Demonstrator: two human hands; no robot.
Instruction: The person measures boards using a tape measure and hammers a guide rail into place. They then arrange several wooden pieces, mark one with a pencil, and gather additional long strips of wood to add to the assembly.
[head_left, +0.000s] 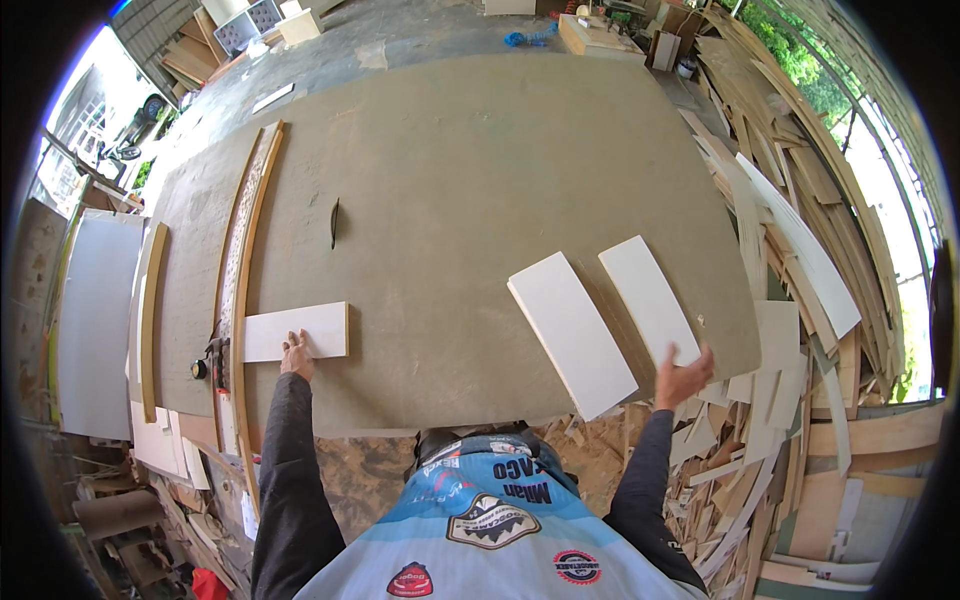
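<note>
On the left near part of the tabletop (450,200), a short white board (322,330) lies flat, its left end at a long wooden strip (259,240); whether they quite touch is hard to tell. The left hand (297,358) rests on it with fingers spread, pressing from above rather than gripping. The hands are well apart: the right hand (684,380) is at the near end of a narrow white board (648,298) on the right, blurred, so I cannot tell whether it has closed on it. Just left of that lies a wider white board (573,335). To handle these well, I would keep the left palm low and the pressure even, so the short board stays square to the strip, and take the narrow one by its edges, lifting it level so its corner does not scrape the wider board.
</note>
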